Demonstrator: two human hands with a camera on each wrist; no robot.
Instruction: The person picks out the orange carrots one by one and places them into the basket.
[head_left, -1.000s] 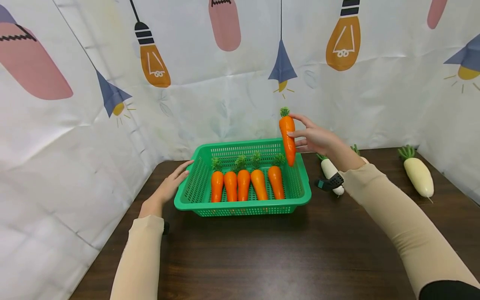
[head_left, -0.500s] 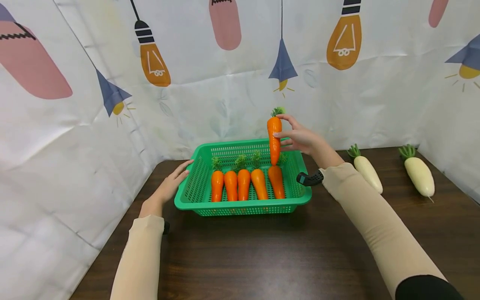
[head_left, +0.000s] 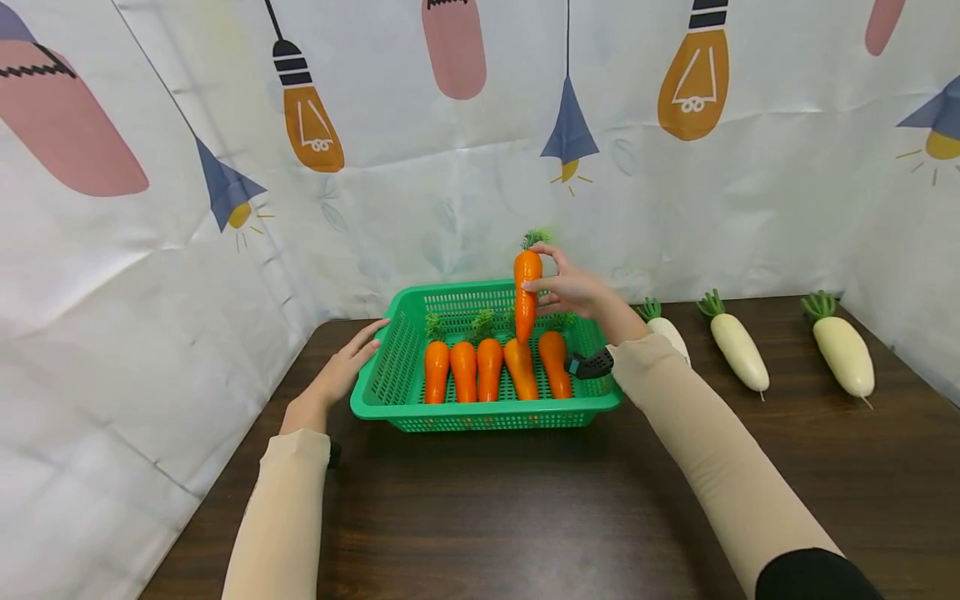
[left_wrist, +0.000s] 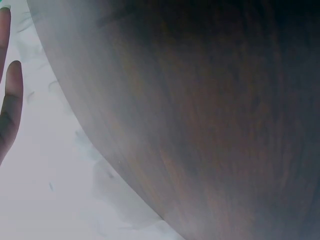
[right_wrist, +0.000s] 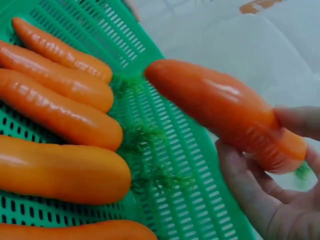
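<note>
My right hand pinches an orange carrot by its upper part and holds it above the green plastic basket. Its leafy top points up and its tip hangs down over the carrots in the basket. The right wrist view has the same carrot between thumb and fingers, apart from the others. Several carrots lie side by side in the basket, leafy ends toward the back. At the basket's left rim, my left hand rests with fingers extended. Only two of its fingers enter the left wrist view.
Three white radishes with green tops lie right of the basket: one partly behind the right sleeve, another beside it, the last farthest right. A dark wooden table bears everything. A patterned white cloth hangs behind.
My right hand has carried the carrot leftward and slightly lower, from the basket's back right corner to over the carrots. The radishes show more as the arm shifted. My left hand stays put.
</note>
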